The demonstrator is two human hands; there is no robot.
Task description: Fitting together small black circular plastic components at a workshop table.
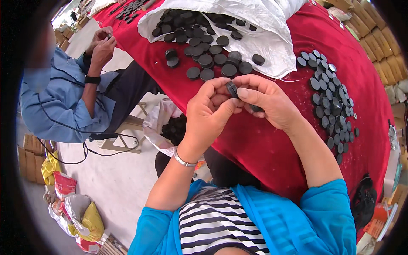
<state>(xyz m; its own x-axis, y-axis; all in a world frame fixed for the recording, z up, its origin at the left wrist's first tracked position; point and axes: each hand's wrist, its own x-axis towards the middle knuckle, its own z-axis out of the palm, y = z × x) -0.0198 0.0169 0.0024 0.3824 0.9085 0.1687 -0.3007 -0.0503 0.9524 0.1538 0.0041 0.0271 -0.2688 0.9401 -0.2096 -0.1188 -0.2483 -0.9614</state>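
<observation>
A small black round cap [231,89] is pinched edge-on between the fingers of both my hands, over the near part of the red-covered table. My left hand [207,111] grips it from the left, thumb and fingertips together. From the other side my right hand [272,101] holds the same cap with thumb and index finger. A second dark round piece [256,108] shows under the curled fingers of my right hand. Just beyond my hands lie many loose black caps [207,75], spilling from a white woven sack [272,38].
Grey-faced round caps [327,102] spread in a long group along the right. Red cloth [272,157] covers the table. On the left, a co-worker in a blue shirt [68,106] sits holding something small. A white bag [155,127] of black pieces stands below the table's left edge.
</observation>
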